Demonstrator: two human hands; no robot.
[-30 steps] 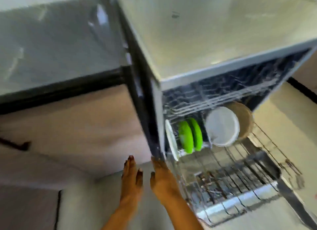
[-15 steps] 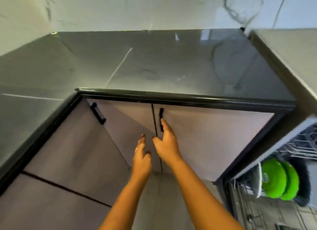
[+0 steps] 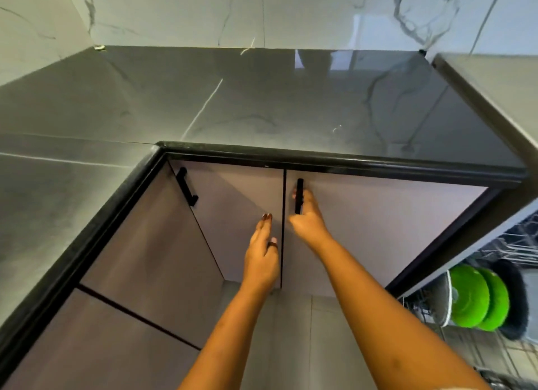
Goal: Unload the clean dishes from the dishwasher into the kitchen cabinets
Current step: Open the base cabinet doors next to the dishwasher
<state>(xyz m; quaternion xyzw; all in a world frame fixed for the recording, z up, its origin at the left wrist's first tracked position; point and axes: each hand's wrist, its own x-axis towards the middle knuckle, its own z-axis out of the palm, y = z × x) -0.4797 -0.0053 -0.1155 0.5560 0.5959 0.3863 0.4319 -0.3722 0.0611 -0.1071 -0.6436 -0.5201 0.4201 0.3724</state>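
Two green plates [image 3: 477,299] stand on edge in the dishwasher rack [image 3: 422,305] below the worktop's right corner; we judge them light, rigid, slippery, best gripped at the rim. Our right hand [image 3: 308,220] closes around the black door handle [image 3: 299,196] under the worktop's front edge, while our left hand [image 3: 260,255] hangs open beside it, empty.

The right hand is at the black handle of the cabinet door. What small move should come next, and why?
Probably pull the black handle toward the body to swing the door open. The right hand is wrapped on it, the cabinet door looks shut, and the left hand is empty and open beside the seam. The green plates wait in the dishwasher rack.
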